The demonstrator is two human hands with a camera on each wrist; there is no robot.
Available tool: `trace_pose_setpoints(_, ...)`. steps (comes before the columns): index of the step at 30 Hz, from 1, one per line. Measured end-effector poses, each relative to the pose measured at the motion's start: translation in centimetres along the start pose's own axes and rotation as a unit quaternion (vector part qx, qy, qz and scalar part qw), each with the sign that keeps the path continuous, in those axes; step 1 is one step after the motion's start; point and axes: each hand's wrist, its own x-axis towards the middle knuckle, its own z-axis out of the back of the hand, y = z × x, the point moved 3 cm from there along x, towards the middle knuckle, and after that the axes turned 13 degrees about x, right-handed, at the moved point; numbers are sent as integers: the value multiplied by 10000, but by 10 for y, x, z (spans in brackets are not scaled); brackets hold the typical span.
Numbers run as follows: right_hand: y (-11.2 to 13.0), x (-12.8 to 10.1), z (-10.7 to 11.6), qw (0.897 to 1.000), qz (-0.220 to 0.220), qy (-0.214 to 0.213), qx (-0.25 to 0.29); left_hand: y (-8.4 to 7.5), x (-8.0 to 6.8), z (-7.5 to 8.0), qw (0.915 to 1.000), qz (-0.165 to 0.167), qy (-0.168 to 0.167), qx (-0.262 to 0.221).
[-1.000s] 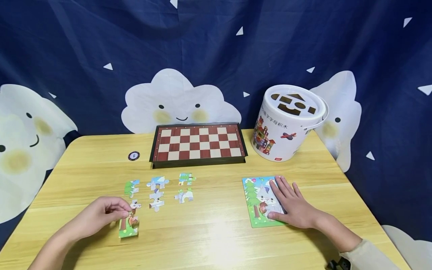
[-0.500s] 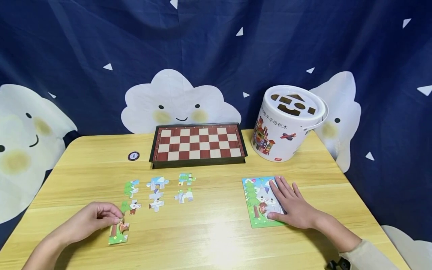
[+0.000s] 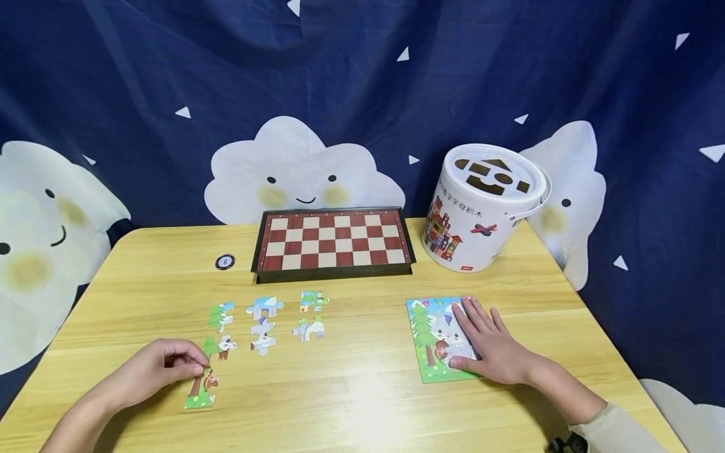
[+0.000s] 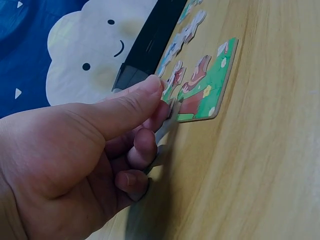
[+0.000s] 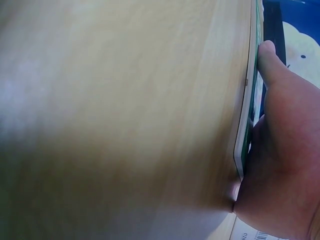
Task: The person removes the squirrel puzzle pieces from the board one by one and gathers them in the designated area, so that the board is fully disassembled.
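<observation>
My left hand, at the left of the table, pinches the upper edge of a puzzle piece between thumb and forefinger. This piece shows a tree trunk, grass and part of a squirrel; in the left wrist view the piece lies close over the wood, just beyond the thumb tip. Directly above it is another piece with green and a white face. My right hand lies flat, fingers spread, on the right part of a picture board of a squirrel and a tree, covering that side of it.
Several more puzzle pieces, such as a sky piece and a grey-white piece, lie in loose columns. Behind them stand a folded chessboard and a white block bucket. A round chip sits at the back left.
My left hand moved left and slightly toward me with the tree-trunk puzzle piece, uncovering the piece above it. The held piece then came down flatter. The right hand stayed on the board.
</observation>
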Motion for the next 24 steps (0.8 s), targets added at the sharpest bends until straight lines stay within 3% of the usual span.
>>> trace_pose_setpoints(8,-1,1,-2,9996,200,-132,142,-3,-1,2,9996,108,-118,221)
trace_pose_setpoints(13,-2,1,-3,9990,308,-209,260,-14,2,4,9990,-36,-206,388)
trace_pose_setpoints(18,-2,1,0,9995,90,-24,304,-36,12,8,9966,-388,-250,682)
trace_pose_setpoints(24,-2,0,4,9991,-7,85,415,-76,34,12,9922,-405,-124,1173)
